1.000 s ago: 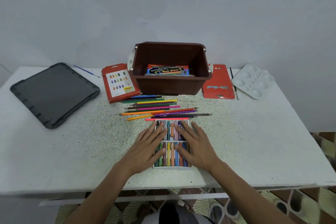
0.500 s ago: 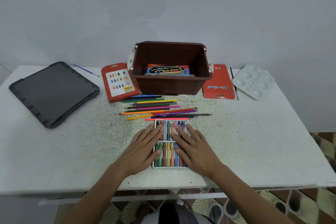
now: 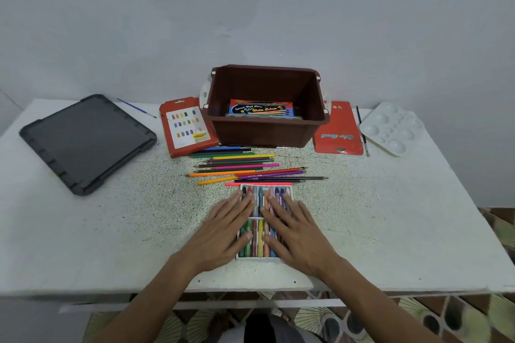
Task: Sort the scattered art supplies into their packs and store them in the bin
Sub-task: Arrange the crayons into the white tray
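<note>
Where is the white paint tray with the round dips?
In the head view, the white paint tray lies at the far right of the table, beside a thin brush and the red pack, right of the brown bin.

The flat box (image 3: pixel 262 110) inside the brown bin (image 3: pixel 267 133) carries the words "Special High Class" and "Water Colours". The red card pack (image 3: pixel 338 131) right of the bin has upside-down script writing; I cannot read it surely. The yellow label (image 3: pixel 201 135) on the left red pack (image 3: pixel 186 145) is too small to read.

crayon tray (image 3: pixel 259 258) – white, full, front centre | pencils (image 3: pixel 239 167) – loose row behind | bin (image 3: pixel 264 131) – brown, open
</note>
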Demonstrator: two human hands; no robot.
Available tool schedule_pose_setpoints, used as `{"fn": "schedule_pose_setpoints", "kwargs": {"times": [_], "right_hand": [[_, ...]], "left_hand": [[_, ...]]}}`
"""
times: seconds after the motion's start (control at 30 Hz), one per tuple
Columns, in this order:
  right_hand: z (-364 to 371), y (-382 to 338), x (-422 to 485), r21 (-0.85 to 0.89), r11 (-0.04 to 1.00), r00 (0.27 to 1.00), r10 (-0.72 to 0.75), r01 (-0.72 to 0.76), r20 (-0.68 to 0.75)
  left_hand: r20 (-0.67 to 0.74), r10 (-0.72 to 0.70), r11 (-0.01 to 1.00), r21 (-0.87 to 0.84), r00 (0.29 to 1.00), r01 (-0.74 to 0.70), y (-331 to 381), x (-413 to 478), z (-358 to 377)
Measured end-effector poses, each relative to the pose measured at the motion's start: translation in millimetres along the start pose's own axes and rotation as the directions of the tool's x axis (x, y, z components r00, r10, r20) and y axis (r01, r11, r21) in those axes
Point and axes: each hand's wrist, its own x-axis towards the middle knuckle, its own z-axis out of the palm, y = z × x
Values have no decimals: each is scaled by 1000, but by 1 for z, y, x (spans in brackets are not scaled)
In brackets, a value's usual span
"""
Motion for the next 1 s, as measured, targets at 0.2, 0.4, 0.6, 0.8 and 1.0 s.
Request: {"fn": "schedule_pose_setpoints", "kwargs": {"times": [0.2, 0.4, 0.6, 0.8, 1.0], "right_hand": [[-2, 5, 1, 7, 1000, 1000, 9, -9, -10], [0, 4, 1, 64, 998, 1000, 12, -11, -17], [-1, 6, 2, 79, 997, 1000, 15, -15, -4], [-19, 2, 15, 176, 983, 998, 55, -54, -3], [-40, -21, 59, 315, 946, 996, 91, -80, -23]], "left_hand": [[23, 41, 998, 42, 999, -42, 9, 10, 4], [20, 44, 999, 21, 999, -45, 6, 10, 5], [12, 38, 999, 4, 999, -38, 7, 10, 5], [-99, -79, 979, -194, 992, 59, 2, 8, -2], [-250, -433, 838, -464, 866, 285, -35, 4, -29]]}}
